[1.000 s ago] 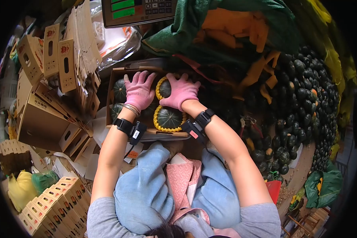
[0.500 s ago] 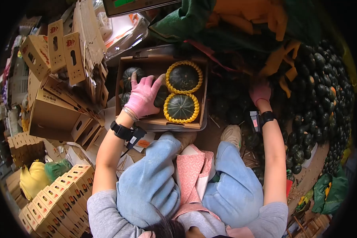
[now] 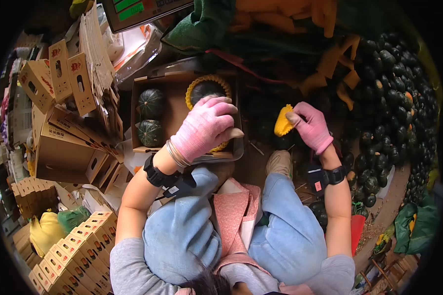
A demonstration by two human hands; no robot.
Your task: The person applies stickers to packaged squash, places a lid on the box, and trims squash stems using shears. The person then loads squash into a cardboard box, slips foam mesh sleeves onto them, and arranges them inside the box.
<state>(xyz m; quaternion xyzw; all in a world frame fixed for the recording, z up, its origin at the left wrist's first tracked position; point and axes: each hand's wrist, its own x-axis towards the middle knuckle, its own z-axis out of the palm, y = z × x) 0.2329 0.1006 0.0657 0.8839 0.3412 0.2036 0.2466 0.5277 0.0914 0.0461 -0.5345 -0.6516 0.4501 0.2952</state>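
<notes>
My left hand (image 3: 206, 125), in a pink glove with dirty fingertips, is raised over the right part of an open cardboard box (image 3: 139, 132). Its fingers curl over; whatever lies under the palm is hidden. In my right hand (image 3: 311, 129), also gloved, a yellow foam net (image 3: 283, 121) is pinched between thumb and fingers, right of the box. Two bare dark green pumpkins, one upper (image 3: 151, 103) and one lower (image 3: 149, 133), sit at the box's left side. A pumpkin in a yellow net (image 3: 207, 91) fills the top right. Below it, another yellow net edge (image 3: 220, 147) shows.
Flattened cartons (image 3: 96, 64) and an open carton (image 3: 64, 155) stand at left, with a row of cartons (image 3: 76, 246) below. A scale (image 3: 142, 11) is at the top. Many pumpkins (image 3: 394, 103) are heaped at right. A green sack (image 3: 202, 24) lies beyond the box.
My right hand reached out to the right, then came back holding the yellow net. My left hand has risen and moved right, uncovering the two pumpkins at left.
</notes>
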